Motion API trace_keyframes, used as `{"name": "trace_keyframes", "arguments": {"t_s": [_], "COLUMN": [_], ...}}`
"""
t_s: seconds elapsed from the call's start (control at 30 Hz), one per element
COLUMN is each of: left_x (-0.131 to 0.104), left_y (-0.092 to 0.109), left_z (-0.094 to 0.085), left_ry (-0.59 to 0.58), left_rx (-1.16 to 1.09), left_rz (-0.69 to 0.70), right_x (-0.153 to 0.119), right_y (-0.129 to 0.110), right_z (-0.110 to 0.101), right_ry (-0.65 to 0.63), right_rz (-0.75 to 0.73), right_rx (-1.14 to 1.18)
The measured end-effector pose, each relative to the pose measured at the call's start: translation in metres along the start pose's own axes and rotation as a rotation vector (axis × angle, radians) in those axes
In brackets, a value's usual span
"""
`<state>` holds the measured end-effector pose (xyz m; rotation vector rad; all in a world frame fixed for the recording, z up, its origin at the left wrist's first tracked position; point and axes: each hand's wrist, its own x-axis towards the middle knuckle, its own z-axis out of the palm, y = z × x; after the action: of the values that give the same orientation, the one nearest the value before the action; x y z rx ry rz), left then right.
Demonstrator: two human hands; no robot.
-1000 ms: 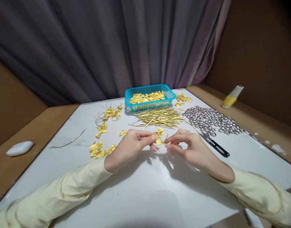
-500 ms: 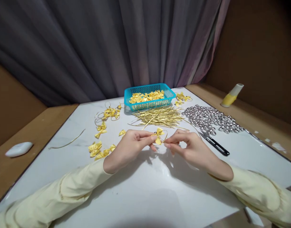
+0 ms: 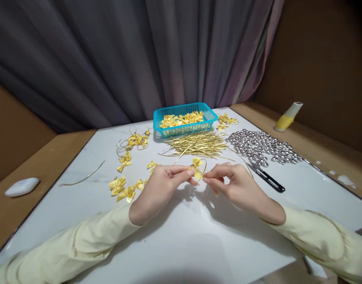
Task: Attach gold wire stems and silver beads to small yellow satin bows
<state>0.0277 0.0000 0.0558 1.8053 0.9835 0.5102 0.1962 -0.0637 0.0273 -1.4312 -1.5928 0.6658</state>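
My left hand (image 3: 166, 182) pinches a yellow ribbon bow (image 3: 196, 167) between thumb and fingers, just above the white table. A thin gold cord (image 3: 205, 167) curves in a loop beside this bow. The fingertips of my right hand (image 3: 232, 182) are pinched on the cord at the bow's lower right. Gold cord pieces (image 3: 198, 144) lie in a heap beyond both hands. Loose yellow bows (image 3: 124, 189) rest to the left of my left hand, one of them partly hidden behind it.
A turquoise basket (image 3: 183, 133) of yellow bows stands at the back. Silver beads (image 3: 264, 145) spread at the right, near black-handled snips (image 3: 268, 179). Bows with cord loops (image 3: 136, 140) lie back left. A white object (image 3: 22, 187) and a yellow-wrapped tube (image 3: 288, 117) stand off the tabletop.
My right fingers have shifted slightly at the cord beside the bow, and the loop looks a little different. My left hand keeps its pinch. The whole view has moved slightly.
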Motion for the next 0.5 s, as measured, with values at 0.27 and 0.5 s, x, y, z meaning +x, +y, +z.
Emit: {"name": "trace_keyframes", "arguments": {"t_s": [0.27,0.5], "left_x": [-0.0023,-0.0013], "left_y": [-0.0018,0.0053], "left_z": [0.0029,-0.0017], "left_ry": [0.053,0.027], "left_rx": [0.057,0.103], "left_rz": [0.012,0.02], "right_x": [-0.0003,0.0009], "right_y": [0.0032,0.0031], "right_z": [0.0014,-0.005], "right_ry": [0.018,0.037], "right_rz": [-0.094,-0.128], "right_rx": [-0.05,-0.092]}}
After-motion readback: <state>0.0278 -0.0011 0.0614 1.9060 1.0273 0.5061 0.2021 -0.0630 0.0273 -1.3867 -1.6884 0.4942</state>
